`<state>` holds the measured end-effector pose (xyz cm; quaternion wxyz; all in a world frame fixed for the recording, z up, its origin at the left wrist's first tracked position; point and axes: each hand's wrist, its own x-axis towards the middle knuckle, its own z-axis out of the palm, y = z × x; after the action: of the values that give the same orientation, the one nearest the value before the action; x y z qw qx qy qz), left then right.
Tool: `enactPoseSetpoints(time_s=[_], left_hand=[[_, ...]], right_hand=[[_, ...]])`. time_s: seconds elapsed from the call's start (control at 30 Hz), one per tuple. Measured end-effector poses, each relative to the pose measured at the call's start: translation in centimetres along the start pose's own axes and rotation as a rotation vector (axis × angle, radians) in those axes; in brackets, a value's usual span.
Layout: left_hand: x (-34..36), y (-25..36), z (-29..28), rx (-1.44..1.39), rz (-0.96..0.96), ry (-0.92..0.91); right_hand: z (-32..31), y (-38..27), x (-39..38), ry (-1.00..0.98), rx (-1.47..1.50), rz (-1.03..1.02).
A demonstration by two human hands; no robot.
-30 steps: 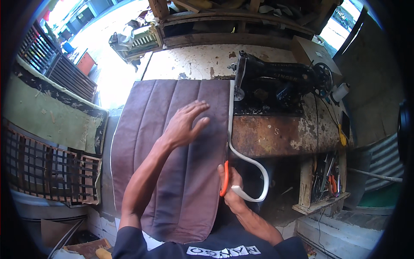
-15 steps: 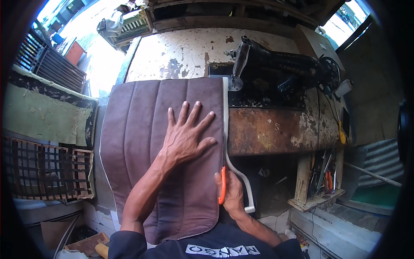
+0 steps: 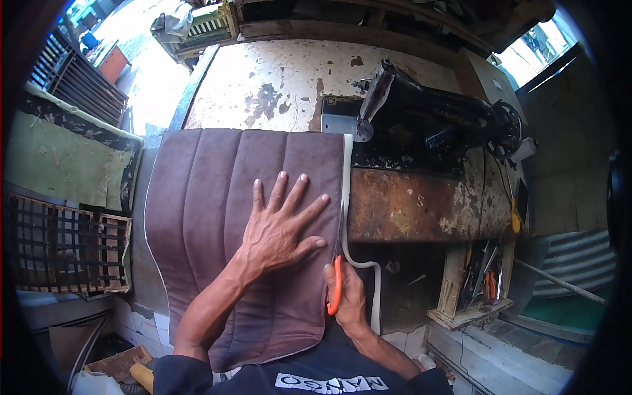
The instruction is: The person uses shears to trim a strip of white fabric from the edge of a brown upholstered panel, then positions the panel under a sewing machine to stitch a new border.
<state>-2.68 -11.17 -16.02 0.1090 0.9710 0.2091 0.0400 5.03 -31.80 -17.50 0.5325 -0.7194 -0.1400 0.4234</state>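
A brown quilted panel (image 3: 263, 155) with stitched channels lies over the table's front edge and hangs down toward me. My left hand (image 3: 278, 234) rests flat on it, fingers spread. My right hand (image 3: 349, 299) grips a pair of scissors by the orange handles (image 3: 338, 289), beside the panel's right edge. Their dark blades point away from me along that edge; how far apart they stand is hard to make out. A narrow white strip (image 3: 347, 174) borders the far part of the right edge. Nearer me it hangs loose, bending rightward past my right hand.
A black sewing machine (image 3: 421, 115) stands on the worn table (image 3: 408, 204), just beyond the panel's far right corner. Tools with orange and yellow handles sit in a wooden rack (image 3: 451, 289) at right. Webbed frame (image 3: 66, 247) and green padded piece (image 3: 72, 151) stand at left.
The panel has slid slightly toward me relative to the sewing machine, with my left hand still flat on it. The loose strip now bends more sharply. The scissors stay in my right hand.
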Motion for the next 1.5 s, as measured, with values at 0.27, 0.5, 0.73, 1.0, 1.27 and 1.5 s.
enactPoseSetpoints(time_s=[0.27,0.5,0.73,1.0,1.27,1.5], left_hand=[[-1.4,0.8,-0.2,-0.027,0.008,-0.013],[-1.6,0.4,-1.1,-0.062,0.065,-0.023],[8.1,-3.7,2.4,0.026,0.034,0.168],[6.6,-2.4,2.2,-0.008,0.046,0.079],[5.0,-1.6,2.2,-0.03,0.073,0.077],[3.7,-0.9,1.7,-0.034,0.094,0.072]], right_hand=[[0.1,-0.2,-0.3,0.015,0.063,-0.015],[0.1,-0.3,-0.5,0.025,0.129,0.068],[0.1,0.0,-0.2,-0.029,0.218,0.065],[-0.1,-0.4,0.2,-0.022,0.177,0.06],[0.3,0.1,0.8,-0.028,0.222,0.071],[0.6,-0.3,0.2,-0.002,0.307,0.103]])
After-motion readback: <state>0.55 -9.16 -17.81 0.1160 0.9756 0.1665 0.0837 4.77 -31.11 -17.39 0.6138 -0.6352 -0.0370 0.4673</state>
